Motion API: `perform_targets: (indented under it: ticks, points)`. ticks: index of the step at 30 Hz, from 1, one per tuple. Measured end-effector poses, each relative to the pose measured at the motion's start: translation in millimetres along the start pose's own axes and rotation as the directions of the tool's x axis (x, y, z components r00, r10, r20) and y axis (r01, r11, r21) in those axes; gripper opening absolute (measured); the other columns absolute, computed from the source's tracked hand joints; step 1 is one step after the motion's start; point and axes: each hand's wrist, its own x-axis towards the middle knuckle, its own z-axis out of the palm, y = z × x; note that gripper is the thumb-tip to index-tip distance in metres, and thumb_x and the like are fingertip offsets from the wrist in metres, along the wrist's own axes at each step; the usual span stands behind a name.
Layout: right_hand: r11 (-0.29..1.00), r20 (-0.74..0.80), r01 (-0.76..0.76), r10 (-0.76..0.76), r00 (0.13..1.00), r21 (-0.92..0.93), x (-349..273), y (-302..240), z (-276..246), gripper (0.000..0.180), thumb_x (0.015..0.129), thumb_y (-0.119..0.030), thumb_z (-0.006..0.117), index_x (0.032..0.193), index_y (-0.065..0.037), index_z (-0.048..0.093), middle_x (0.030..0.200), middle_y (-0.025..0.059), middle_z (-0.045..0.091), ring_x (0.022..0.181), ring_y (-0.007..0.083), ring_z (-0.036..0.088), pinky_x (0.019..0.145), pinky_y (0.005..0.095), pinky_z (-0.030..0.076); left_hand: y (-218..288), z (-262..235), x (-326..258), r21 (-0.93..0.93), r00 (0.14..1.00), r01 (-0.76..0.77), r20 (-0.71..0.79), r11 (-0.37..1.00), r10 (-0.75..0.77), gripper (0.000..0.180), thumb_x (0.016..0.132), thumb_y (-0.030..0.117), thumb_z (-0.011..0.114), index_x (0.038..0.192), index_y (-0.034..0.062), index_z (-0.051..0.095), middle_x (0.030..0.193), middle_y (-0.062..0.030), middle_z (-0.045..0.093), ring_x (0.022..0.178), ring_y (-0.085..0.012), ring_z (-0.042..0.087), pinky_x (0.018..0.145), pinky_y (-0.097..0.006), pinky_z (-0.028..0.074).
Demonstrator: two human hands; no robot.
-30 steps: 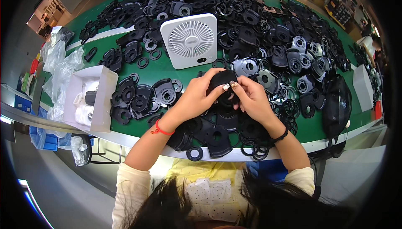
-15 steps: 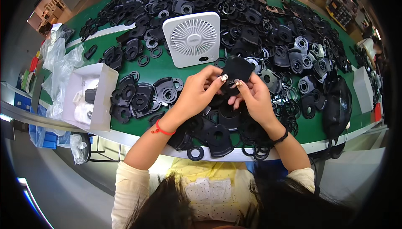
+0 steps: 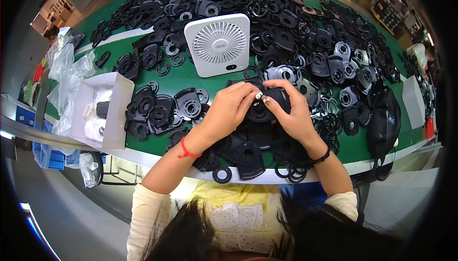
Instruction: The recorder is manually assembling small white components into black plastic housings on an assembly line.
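One head-worn fisheye view looks down and forward from close above the hands (image 3: 228,107) onto a green table (image 3: 183,79).

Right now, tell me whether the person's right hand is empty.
No, the right hand has its fingers and thumb curled around a black part.

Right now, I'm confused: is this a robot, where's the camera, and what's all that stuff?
No robot here! These are a person's own bare hands, left and right. The camera sits on their head, looking down, and its very wide lens makes straight edges look bent. On the green table lie lots of black parts, many with round holes. There's also a white fan and an open white box. Both hands hold one black piece near the table's front.
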Motion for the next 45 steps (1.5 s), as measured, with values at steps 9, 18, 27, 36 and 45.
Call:
perform_targets:
  ticks: [9,18,27,36,45]
  points:
    - [0.972,0.393,-0.162,0.216,0.894,-0.168,16,6,-51,0.007,0.088,-0.011,0.062,0.09,-0.004,0.061,0.082,0.0002,0.062,0.067,0.0034,0.056,0.053,0.0182,0.044,4,0,-3,-0.064,0.977,0.116,0.187,0.991,-0.103,0.017,0.089,0.005,0.058,0.106,0.0009,0.06,0.079,-0.0093,0.063,0.069,-0.0154,0.062,0.065,-0.028,0.049]
    - [0.816,-0.434,0.066,0.235,0.87,0.574,38,39,-109,0.043,0.098,-0.029,0.05,0.118,0.009,0.047,0.111,0.021,0.059,0.104,0.0274,0.062,0.088,0.0351,0.053,11,-43,5,0.095,0.989,-0.056,0.139,0.994,0.042,0.02,0.087,0.006,0.06,0.106,-0.0002,0.058,0.085,-0.0123,0.06,0.075,-0.0248,0.063,0.07,-0.032,0.05]
    - [0.994,0.912,-0.038,0.108,0.397,-0.101,1,-25,-69,0.018,0.091,-0.021,0.062,0.093,-0.003,0.062,0.075,0.0027,0.067,0.065,0.0103,0.065,0.054,0.0235,0.051,48,-65,-44,0.322,0.942,-0.171,0.33,0.931,0.059,0.053,0.075,0.022,0.074,0.124,0.0095,0.056,0.118,-0.0122,0.053,0.112,-0.0329,0.05,0.096,-0.043,0.04]
    - [0.895,0.939,0.284,0.325,0.114,-0.344,-75,-15,-39,0.031,0.083,-0.036,0.066,0.081,-0.006,0.059,0.069,0.0127,0.063,0.068,0.0369,0.06,0.06,0.0437,0.047,36,-19,-137,0.574,0.895,-0.307,0.445,0.759,0.026,0.063,0.076,0.054,0.067,0.134,0.0369,0.049,0.146,-0.0052,0.039,0.134,-0.0372,0.032,0.108,-0.059,0.021]
    - [0.829,0.755,0.237,0.293,0.587,-0.506,-62,-16,-43,0.027,0.086,-0.03,0.065,0.081,-0.004,0.061,0.065,0.0097,0.061,0.06,0.0277,0.062,0.054,0.0355,0.047,23,-17,-113,0.638,0.948,-0.267,0.307,0.723,0.08,0.058,0.077,0.048,0.067,0.131,0.033,0.053,0.141,-0.0069,0.043,0.131,-0.036,0.036,0.106,-0.063,0.017]
